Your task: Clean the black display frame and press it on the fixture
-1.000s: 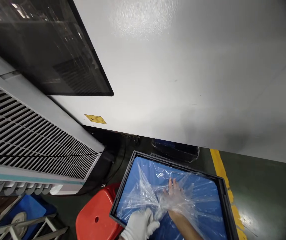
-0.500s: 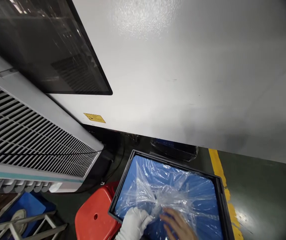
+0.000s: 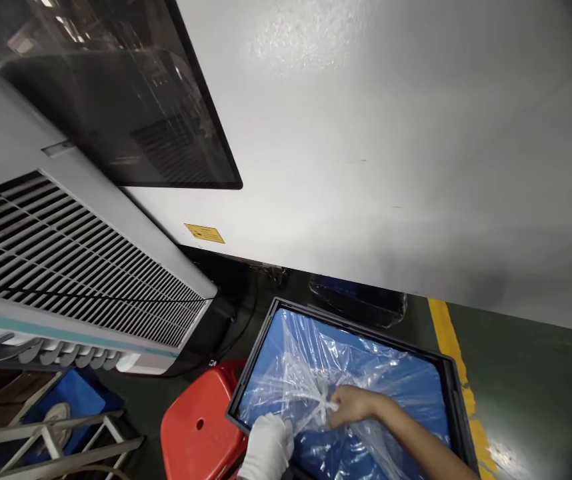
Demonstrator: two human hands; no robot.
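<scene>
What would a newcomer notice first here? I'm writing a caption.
Low in the middle, the gloved left hand and bare right hand pinch crumpled clear plastic film over a blue-lined black crate. A red stool sits left of it, beneath a big white machine panel.

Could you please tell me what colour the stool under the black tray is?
Red stool, clearest in the head view.

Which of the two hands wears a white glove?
The left hand, at the near edge of the black crate; the right hand is bare and pinches the clear plastic film.
</scene>
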